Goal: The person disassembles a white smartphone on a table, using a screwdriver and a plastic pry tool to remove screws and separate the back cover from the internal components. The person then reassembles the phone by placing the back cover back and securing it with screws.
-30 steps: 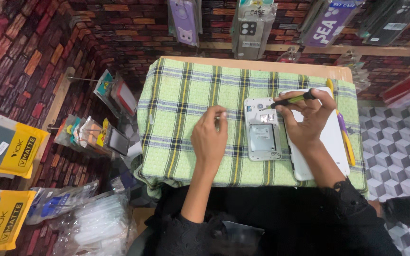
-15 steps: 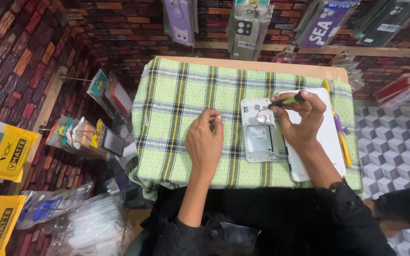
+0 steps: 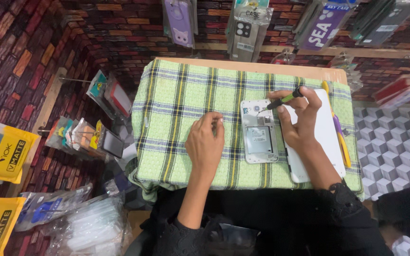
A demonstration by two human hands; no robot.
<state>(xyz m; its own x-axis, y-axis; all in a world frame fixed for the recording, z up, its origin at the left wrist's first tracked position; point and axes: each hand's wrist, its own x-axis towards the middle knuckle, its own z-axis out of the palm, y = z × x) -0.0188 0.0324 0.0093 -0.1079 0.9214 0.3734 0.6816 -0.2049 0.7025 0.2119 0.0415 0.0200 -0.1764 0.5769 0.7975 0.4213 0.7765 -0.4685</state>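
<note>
On the checked cloth, the right hand is still pinching the screwdriver over the opened phone; the left hand, fingers curled, stays just beside the phone.

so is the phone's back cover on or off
Off. The phone lies face down on the checked cloth with its inner frame and battery bay bare; the right hand holds a screwdriver at its top.

My left hand palm down, fingers curled loosely, forearm straight back to me, my right hand pinched closed, wrist bent, dark sleeve
</note>
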